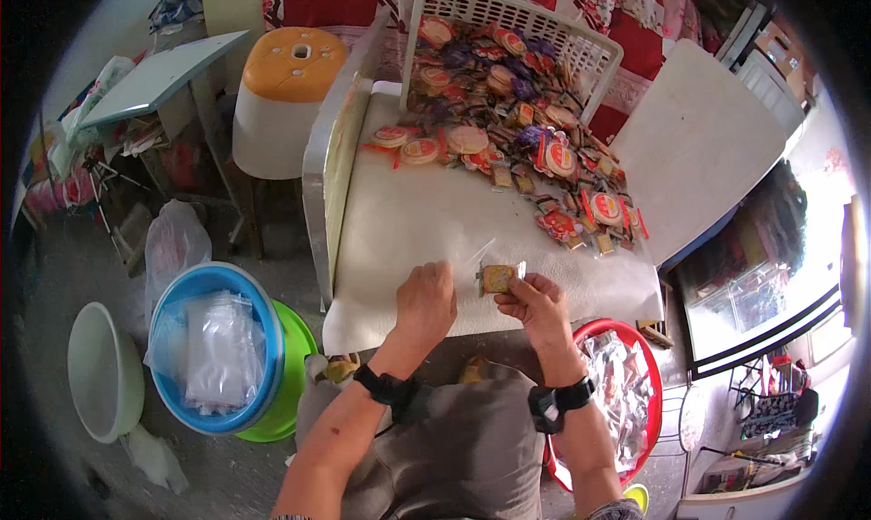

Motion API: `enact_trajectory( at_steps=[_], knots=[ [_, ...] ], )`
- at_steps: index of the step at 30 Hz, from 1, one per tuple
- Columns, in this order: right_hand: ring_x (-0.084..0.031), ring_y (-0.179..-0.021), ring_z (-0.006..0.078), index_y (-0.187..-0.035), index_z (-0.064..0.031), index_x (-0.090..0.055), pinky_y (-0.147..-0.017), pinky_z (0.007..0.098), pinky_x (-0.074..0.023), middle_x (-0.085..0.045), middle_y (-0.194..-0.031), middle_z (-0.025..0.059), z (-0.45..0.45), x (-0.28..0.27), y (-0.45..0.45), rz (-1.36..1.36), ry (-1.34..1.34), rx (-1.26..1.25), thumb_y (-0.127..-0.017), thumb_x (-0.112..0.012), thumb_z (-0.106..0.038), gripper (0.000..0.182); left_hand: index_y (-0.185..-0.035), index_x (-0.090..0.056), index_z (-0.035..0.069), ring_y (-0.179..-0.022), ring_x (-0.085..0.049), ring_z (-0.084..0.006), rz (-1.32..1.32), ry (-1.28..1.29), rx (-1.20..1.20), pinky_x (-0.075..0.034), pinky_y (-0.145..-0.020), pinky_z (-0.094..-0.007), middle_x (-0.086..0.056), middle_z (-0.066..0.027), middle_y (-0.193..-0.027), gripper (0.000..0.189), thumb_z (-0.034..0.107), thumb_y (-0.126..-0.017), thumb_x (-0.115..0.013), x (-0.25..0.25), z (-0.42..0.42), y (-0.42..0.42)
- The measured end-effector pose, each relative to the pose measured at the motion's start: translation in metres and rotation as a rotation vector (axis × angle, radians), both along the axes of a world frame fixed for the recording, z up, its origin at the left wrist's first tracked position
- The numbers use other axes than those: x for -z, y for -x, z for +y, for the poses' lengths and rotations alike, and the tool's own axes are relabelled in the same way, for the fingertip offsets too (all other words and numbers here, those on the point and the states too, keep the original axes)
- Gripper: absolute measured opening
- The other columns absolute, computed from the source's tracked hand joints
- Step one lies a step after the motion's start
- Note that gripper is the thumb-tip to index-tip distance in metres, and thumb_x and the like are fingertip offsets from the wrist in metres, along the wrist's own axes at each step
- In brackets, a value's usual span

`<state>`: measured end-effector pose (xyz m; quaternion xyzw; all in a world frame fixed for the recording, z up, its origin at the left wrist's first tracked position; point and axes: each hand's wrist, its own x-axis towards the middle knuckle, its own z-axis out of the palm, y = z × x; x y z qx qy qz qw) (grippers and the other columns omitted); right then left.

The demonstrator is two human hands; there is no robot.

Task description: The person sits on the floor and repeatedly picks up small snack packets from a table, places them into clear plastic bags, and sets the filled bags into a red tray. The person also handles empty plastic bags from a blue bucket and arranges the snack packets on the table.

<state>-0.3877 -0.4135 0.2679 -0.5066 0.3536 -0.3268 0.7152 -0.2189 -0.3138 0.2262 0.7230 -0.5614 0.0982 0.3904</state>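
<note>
My right hand [541,309] pinches a small wrapped snack packet [500,280] between thumb and fingers, above the front of the pale covered tabletop [408,214]. To its left, my left hand [426,299] is closed, knuckles up. A clear plastic bag [482,251], barely visible, stretches from its fingers towards the packet; its outline is hard to make out. Farther back, many wrapped snacks [503,132] spill in a heap from a tipped white plastic basket [517,13]. Round red-trimmed packets [605,208], small square packets and purple-wrapped pieces are mixed there.
Left of my legs, a blue basin [272,356] with flat clear bags [221,353] rests over a green one [299,329]. A red basin [656,411] of silvery packets [616,391] stands at right. A stool [292,71] and a pale bucket [102,377] are farther left.
</note>
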Motion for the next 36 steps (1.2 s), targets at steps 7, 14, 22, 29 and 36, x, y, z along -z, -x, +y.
enact_trajectory(
  at_steps=[7, 14, 22, 29, 36],
  knots=[
    [-0.070, -0.069, 0.0219, -0.093, 0.0063, -0.055, -0.059, 0.0293, -0.0596, -0.068, -0.083, 0.0162, 0.015, 0.018, -0.023, 0.016, 0.079, 0.177, -0.090, -0.068, -0.016, 0.026, -0.090, -0.047, 0.003, -0.080, -0.059, -0.0344, 0.003, 0.010, 0.045, -0.050, -0.064, -0.0440, -0.055, -0.0142, -0.081, 0.013, 0.005, -0.083, -0.058, 0.002, 0.000, 0.004],
    [-0.071, -0.072, 0.0225, -0.096, 0.0081, -0.058, -0.065, 0.0304, -0.0600, -0.068, -0.083, 0.0174, 0.023, 0.017, -0.043, -0.115, -0.022, 0.185, -0.092, -0.060, -0.012, 0.021, -0.092, -0.048, 0.002, -0.086, -0.058, -0.0345, 0.009, 0.032, 0.193, -0.051, -0.067, -0.0437, -0.056, -0.0151, -0.086, 0.017, 0.001, -0.078, -0.058, 0.001, 0.004, 0.002],
    [-0.067, -0.062, 0.0189, -0.090, 0.0020, -0.065, -0.057, 0.0282, -0.0565, -0.068, -0.079, 0.0093, 0.020, 0.011, -0.038, 0.364, 0.123, -0.004, -0.090, -0.056, -0.009, 0.014, -0.096, -0.049, 0.001, -0.094, -0.055, -0.0361, 0.039, 0.033, 0.201, -0.051, -0.072, -0.0454, -0.055, -0.0161, -0.095, 0.023, -0.003, -0.075, -0.056, -0.002, 0.006, -0.001],
    [-0.065, -0.060, 0.0176, -0.088, 0.0045, -0.064, -0.054, 0.0275, -0.0557, -0.068, -0.079, 0.0116, 0.004, 0.032, -0.048, -0.064, -0.023, 0.057, -0.092, -0.056, -0.010, 0.017, -0.095, -0.049, 0.002, -0.090, -0.056, -0.0340, -0.022, 0.062, 0.184, -0.051, -0.069, -0.0424, -0.054, -0.0146, -0.090, 0.024, -0.004, -0.072, -0.057, 0.001, 0.007, -0.002],
    [-0.067, -0.080, 0.0314, -0.105, 0.0034, -0.064, -0.068, 0.0421, -0.0549, -0.069, -0.089, 0.0133, 0.030, 0.009, -0.037, 0.467, 0.932, 0.067, -0.089, -0.052, -0.003, 0.021, -0.096, -0.049, 0.001, -0.094, -0.054, -0.0347, 0.004, 0.037, 0.121, -0.050, -0.070, -0.0443, -0.051, -0.0154, -0.096, 0.028, -0.005, -0.072, -0.061, 0.000, 0.011, -0.006]
  ],
)
